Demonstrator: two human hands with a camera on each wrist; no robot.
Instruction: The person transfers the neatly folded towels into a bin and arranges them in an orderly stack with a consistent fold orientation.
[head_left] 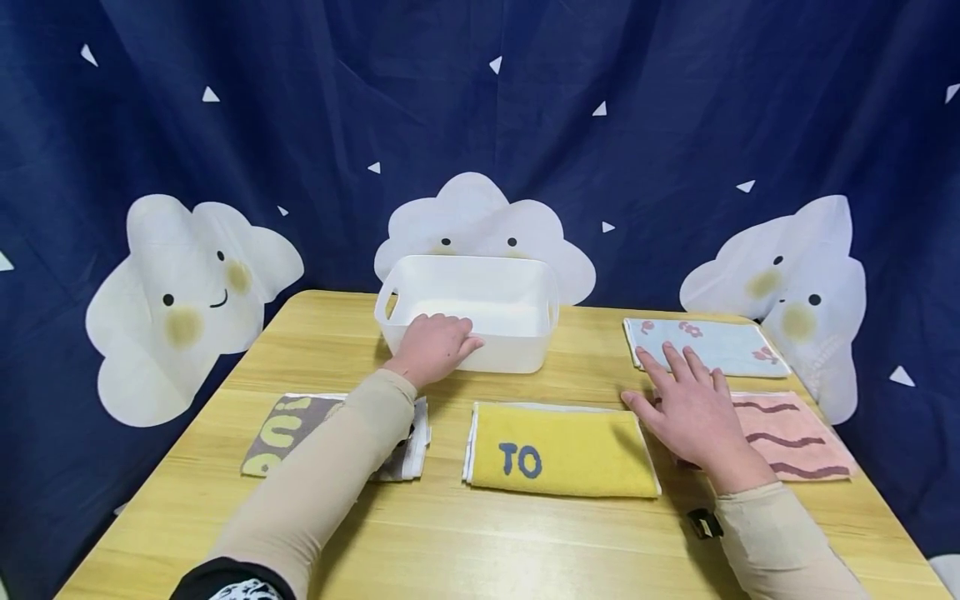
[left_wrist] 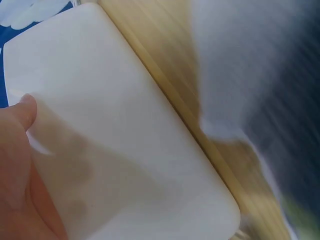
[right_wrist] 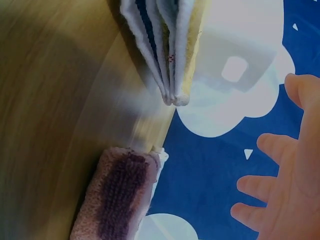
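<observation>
At the far middle of the table stands a white plastic basket [head_left: 510, 354] with handle holes in its ends. My left hand [head_left: 437, 346] grips its near rim; in the left wrist view the thumb lies against the outer wall of the basket [left_wrist: 120, 115]. Over the left edge of a pink towel with wavy maroon stripes [head_left: 795, 437] hovers my right hand [head_left: 693, 417], fingers spread and holding nothing. A folded yellow towel [head_left: 577, 458] marked "TO" lies to its left. Beyond its fingertips is a pale blue towel with pink flowers [head_left: 720, 350].
A folded grey towel with yellow letters [head_left: 285, 433] lies under my left forearm, partly hidden. Behind the wooden table [head_left: 480, 542] hangs a dark blue curtain [head_left: 330, 108] with white clouds and triangles.
</observation>
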